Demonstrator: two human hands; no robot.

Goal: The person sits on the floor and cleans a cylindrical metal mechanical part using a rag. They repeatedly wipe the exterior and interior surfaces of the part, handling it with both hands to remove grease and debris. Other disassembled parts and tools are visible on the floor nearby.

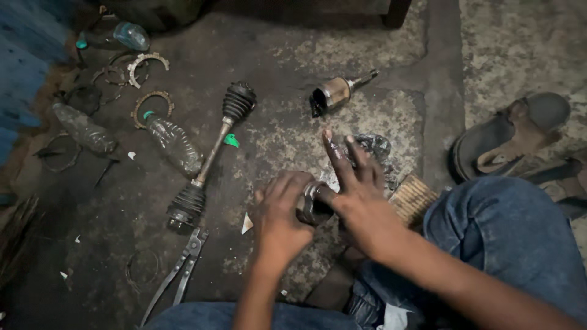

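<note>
Head view: the left hand is wrapped tight around a greasy round metal joint housing held above the stained concrete floor; the right hand, fingers spread open, presses its thumb into the housing's right side.

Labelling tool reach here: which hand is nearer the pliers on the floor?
Left. The left hand grips the metal joint just right of the pliers; the right hand is farther right.

Dim light, stained, oily concrete floor, blue wall at left
</note>
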